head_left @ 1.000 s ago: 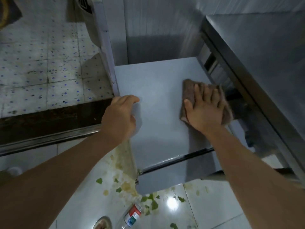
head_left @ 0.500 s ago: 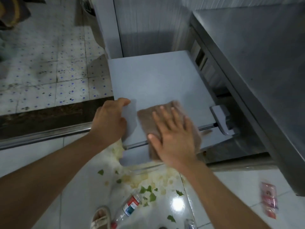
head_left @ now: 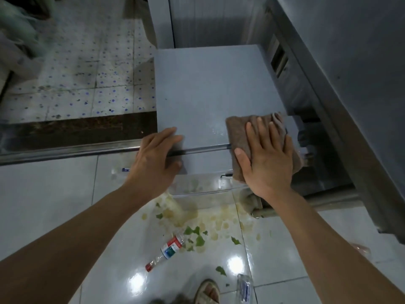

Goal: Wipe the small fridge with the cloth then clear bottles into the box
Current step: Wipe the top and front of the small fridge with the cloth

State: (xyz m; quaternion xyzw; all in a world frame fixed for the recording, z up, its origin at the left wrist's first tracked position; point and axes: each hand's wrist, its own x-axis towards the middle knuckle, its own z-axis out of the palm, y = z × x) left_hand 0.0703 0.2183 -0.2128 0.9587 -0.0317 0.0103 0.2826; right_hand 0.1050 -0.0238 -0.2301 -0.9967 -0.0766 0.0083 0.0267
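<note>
Small grey fridge (head_left: 210,88) seen from above, beside steel counter (head_left: 350,62). Brown cloth (head_left: 238,132) at front right edge, pressed flat under open right hand (head_left: 268,159), shifted rightward from half a second ago. Left hand (head_left: 157,156) curled over front left corner. Below: littered tiled floor (head_left: 54,205), red-capped bottle (head_left: 166,252), second bottle (head_left: 245,288), sandalled foot (head_left: 208,291).
</note>
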